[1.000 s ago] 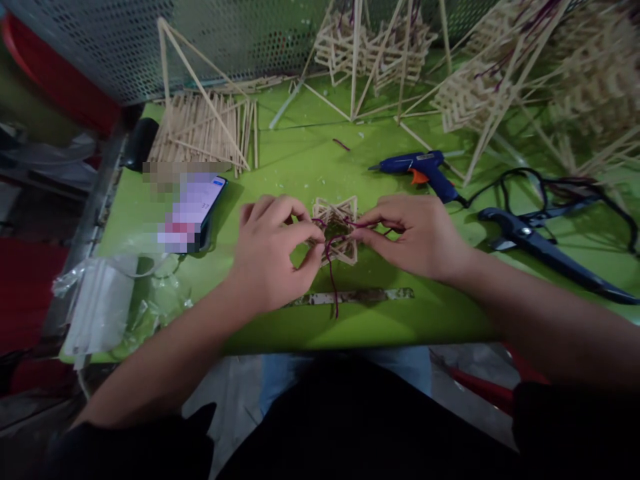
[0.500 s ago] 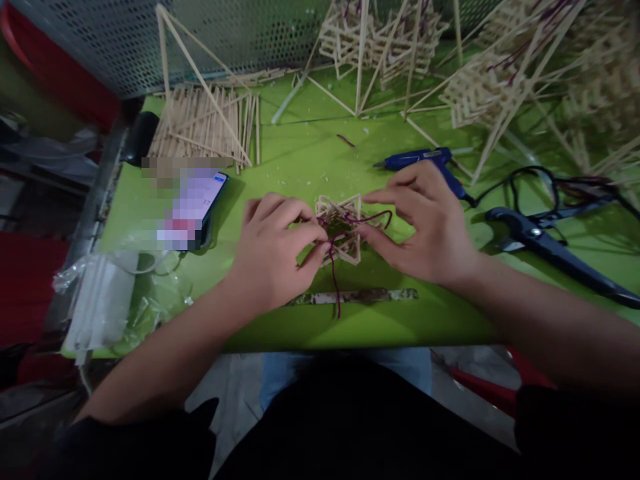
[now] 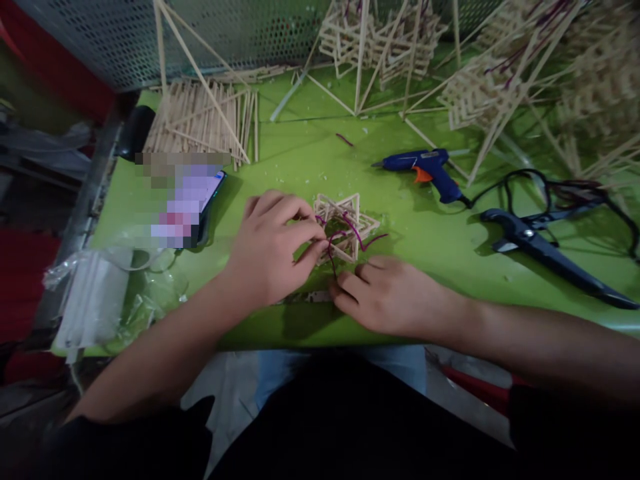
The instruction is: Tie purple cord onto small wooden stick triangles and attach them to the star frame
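Note:
A small star made of thin wooden sticks (image 3: 353, 230) lies on the green table in front of me. Purple cord (image 3: 357, 233) is threaded through it, one loose end trailing to the right. My left hand (image 3: 283, 247) pinches the star's left edge between thumb and fingers, where the cord passes. Just below the star, my right hand (image 3: 383, 293) has its fingers closed on the cord's other end, which runs down from the left thumb. The fingertips of my right hand are partly hidden.
A blue glue gun (image 3: 425, 167) and dark cutters (image 3: 550, 250) lie on the right. Stick stars (image 3: 380, 43) stand at the back. Leftward are loose sticks (image 3: 200, 120), a phone (image 3: 200, 207) and a white power block (image 3: 97, 293). A patterned strip (image 3: 310, 297) lies near the front edge.
My right hand has left the star's right side, moved down and left, and closed on the hanging cord end. The glue gun is now uncovered. My left hand stays at the star.

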A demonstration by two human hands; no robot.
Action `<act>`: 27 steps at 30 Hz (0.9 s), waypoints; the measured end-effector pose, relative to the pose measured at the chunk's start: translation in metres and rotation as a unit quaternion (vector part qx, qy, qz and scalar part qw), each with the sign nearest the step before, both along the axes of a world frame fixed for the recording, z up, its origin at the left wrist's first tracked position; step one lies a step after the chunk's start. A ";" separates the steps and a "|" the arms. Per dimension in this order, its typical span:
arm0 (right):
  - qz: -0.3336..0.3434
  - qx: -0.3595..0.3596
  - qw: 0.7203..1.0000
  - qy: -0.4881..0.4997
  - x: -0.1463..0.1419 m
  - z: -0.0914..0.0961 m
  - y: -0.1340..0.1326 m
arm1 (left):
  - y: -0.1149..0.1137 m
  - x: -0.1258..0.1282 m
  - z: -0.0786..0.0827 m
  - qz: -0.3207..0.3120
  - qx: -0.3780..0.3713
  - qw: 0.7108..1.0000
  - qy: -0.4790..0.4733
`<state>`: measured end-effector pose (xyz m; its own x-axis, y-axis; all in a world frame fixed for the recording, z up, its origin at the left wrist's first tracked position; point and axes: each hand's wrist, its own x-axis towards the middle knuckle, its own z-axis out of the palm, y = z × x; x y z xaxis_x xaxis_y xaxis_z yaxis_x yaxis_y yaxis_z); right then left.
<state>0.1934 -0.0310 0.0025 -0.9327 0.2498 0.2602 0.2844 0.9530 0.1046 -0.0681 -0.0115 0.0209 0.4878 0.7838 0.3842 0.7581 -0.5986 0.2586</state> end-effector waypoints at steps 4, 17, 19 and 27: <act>0.002 -0.041 0.999 -0.035 0.002 -0.001 0.001 | 0.000 0.000 0.001 -0.008 0.004 1.000 0.004; -0.020 -0.330 0.939 -0.099 0.022 0.032 0.012 | 0.001 -0.002 0.000 -0.007 -0.006 1.000 -0.001; -0.027 -0.375 0.922 -0.096 0.027 0.038 0.015 | 0.001 -0.002 0.000 -0.008 -0.008 1.000 0.000; -0.269 -0.167 0.945 -0.078 0.036 0.018 0.051 | 0.001 0.000 -0.001 -0.006 -0.004 1.000 0.011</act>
<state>0.2298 0.0196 0.0207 -0.6672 0.7433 -0.0482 0.7439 0.6614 -0.0957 -0.0685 -0.0104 0.0198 0.5049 0.7811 0.3675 0.7568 -0.6053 0.2468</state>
